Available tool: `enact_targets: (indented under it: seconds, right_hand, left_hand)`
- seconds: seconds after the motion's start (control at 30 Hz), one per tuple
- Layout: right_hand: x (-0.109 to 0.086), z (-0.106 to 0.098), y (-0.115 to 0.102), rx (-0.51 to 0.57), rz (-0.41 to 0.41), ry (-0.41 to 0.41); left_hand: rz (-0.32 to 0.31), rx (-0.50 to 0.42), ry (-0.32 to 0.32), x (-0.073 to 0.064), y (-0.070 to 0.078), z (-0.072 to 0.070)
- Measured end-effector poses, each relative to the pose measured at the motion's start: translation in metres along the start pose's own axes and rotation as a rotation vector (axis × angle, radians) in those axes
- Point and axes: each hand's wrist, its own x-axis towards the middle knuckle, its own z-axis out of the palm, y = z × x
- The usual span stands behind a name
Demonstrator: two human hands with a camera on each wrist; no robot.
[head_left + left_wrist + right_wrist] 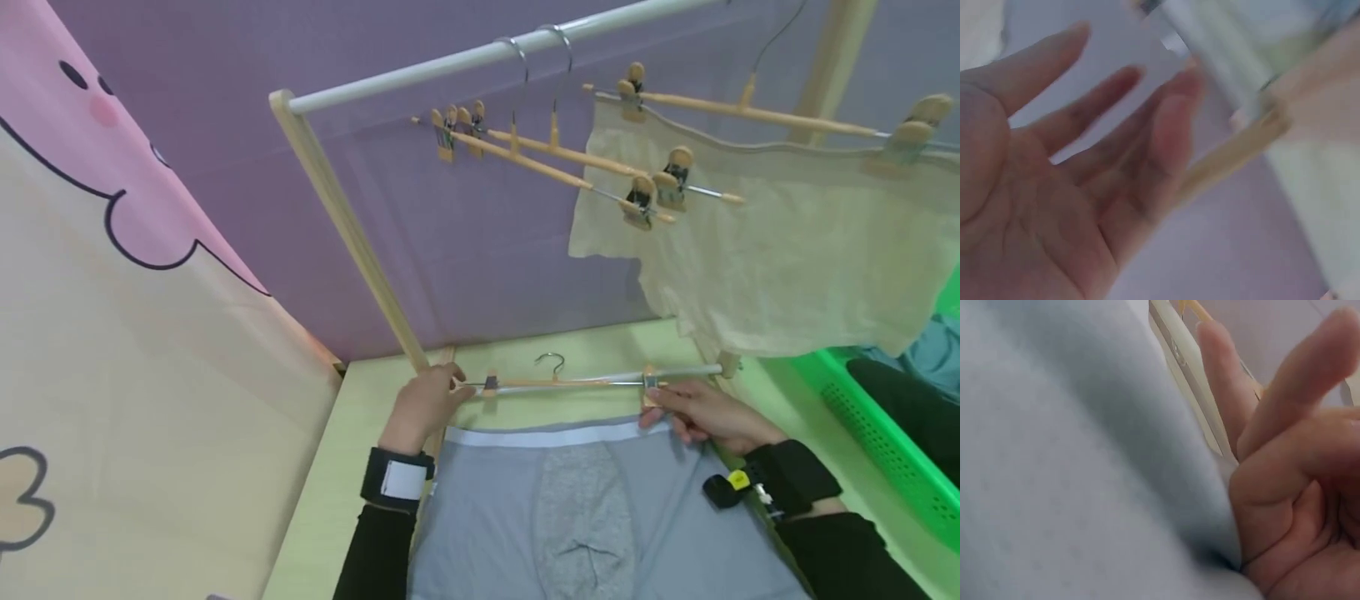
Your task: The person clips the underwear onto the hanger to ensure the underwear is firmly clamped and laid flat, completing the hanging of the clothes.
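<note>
Your left hand (423, 404) was at the left end of a wooden clip hanger (558, 384), fingers partly bent; you could not be seen clearly enough to tell whether it gripped. Your right hand (708, 414) pinched the hanger's right clip (650, 386) between thumb and finger, near the white waistband (540, 436) of grey boxer briefs (480, 500). The briefs lay spread on a pale green table (337, 467) before you, the hanger just beyond them. Above, two more hangers (543, 169) hung from a rack's white rail (450, 66), beside a clipped cream cloth (787, 250). To your right stood a green basket (877, 458).
</note>
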Motion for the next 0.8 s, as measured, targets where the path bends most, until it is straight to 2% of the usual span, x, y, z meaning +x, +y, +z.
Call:
enact_targets:
  seconds: [0.1,0.2,0.3,0.47,0.63,0.8]
  right_hand:
    - [0.0,-0.003,0.002,0.009,-0.01,-0.017]
    - [-0.001,-0.004,0.002,0.011,-0.031,-0.034]
    - [0.001,-0.002,0.002,-0.012,-0.037,-0.039]
    - [0.0,0.001,-0.002,-0.071,-0.005,-0.025]
    - [-0.003,0.003,-0.005,-0.111,0.012,0.009]
    - [-0.003,0.006,-0.01,-0.15,0.054,0.105]
  left_hand:
    - [0.056,-0.026,-0.014,0.008,0.002,0.016]
    - [0.094,-0.081,-0.039,0.013,0.001,0.024]
    - [0.123,-0.104,-0.007,0.015,-0.003,0.028]
    - [0.108,-0.097,0.064,0.017,-0.004,0.032]
    - [0.087,-0.105,0.028,0.015,-0.004,0.032]
    - [0.079,-0.128,0.016,0.015,-0.004,0.032]
